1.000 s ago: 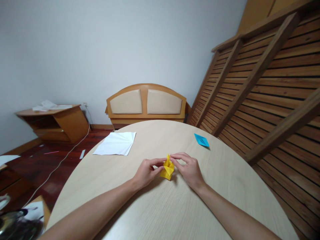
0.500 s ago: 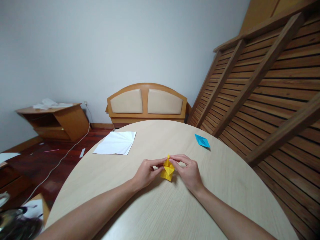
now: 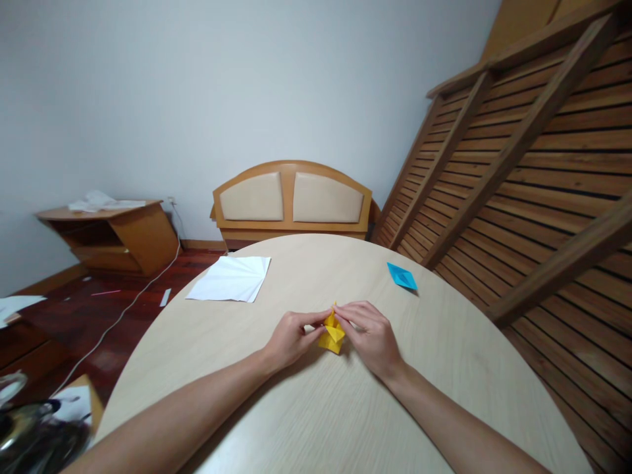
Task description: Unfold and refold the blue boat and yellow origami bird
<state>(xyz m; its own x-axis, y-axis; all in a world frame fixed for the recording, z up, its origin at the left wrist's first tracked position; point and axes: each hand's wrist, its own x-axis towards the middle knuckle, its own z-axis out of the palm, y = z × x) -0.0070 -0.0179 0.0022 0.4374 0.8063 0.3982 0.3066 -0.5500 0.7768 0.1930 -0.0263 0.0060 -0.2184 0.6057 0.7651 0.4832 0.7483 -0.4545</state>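
A small piece of folded yellow paper is held between my two hands, just above the middle of the table. My left hand pinches its left side with thumb and forefinger. On the other side, my right hand grips its upper tip, fingers pressed together. The paper has a narrow point at the top and a wider flap below. Part of its upper edges is hidden behind my fingertips.
The round pale wooden table carries a creased white sheet at the far left and a folded blue paper at the far right. A slatted wooden frame leans along the right. Beyond stands a headboard.
The view has shifted slightly. My right fingers have closed a little further over the paper's upper tip, and my left hand still pinches its side.
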